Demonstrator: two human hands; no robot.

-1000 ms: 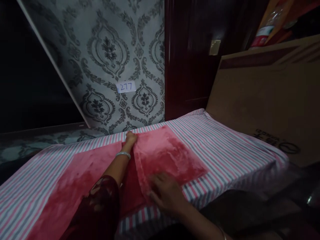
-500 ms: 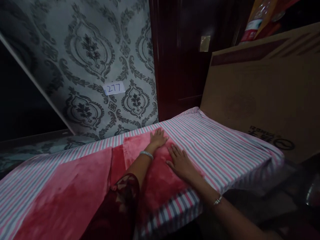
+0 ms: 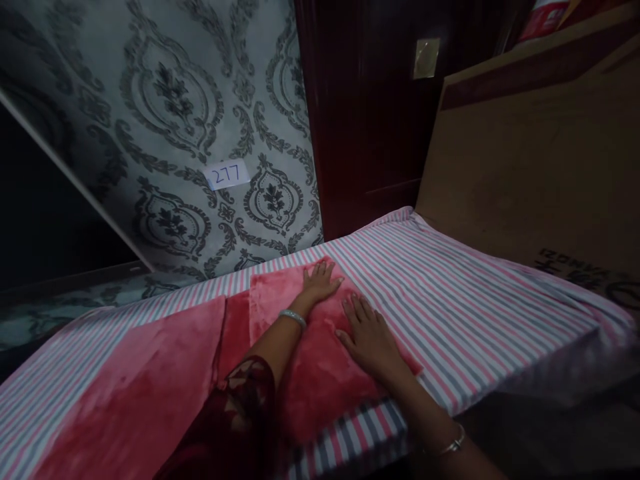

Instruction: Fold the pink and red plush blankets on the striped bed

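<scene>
A plush red-pink cloth (image 3: pixel 320 360) lies on the striped sheet (image 3: pixel 450 300), its right part folded over toward the middle. My left hand (image 3: pixel 320 283) rests flat on the upper end of that folded part, fingers spread. Lower and to the right, my right hand (image 3: pixel 369 337) presses flat along the cloth's right edge, thumb apart from the fingers. Neither hand grips anything. The left part of the cloth (image 3: pixel 145 373) spreads out beyond my left forearm, with a darker red strip (image 3: pixel 235 327) between the two parts. My left sleeve hides some of the cloth.
Behind the sheet stands a patterned grey wall (image 3: pixel 225 120) with a paper label (image 3: pixel 227 175) reading 277. A dark red wooden panel (image 3: pixel 365 133) adjoins it. To the right leans a large cardboard sheet (image 3: pixel 525 153), with part of a bottle (image 3: pixel 544 20) above it.
The view has shifted slightly, so the cardboard and bottle sit farther right and higher. Both hands remain flat on the cloth in nearly the same places.
</scene>
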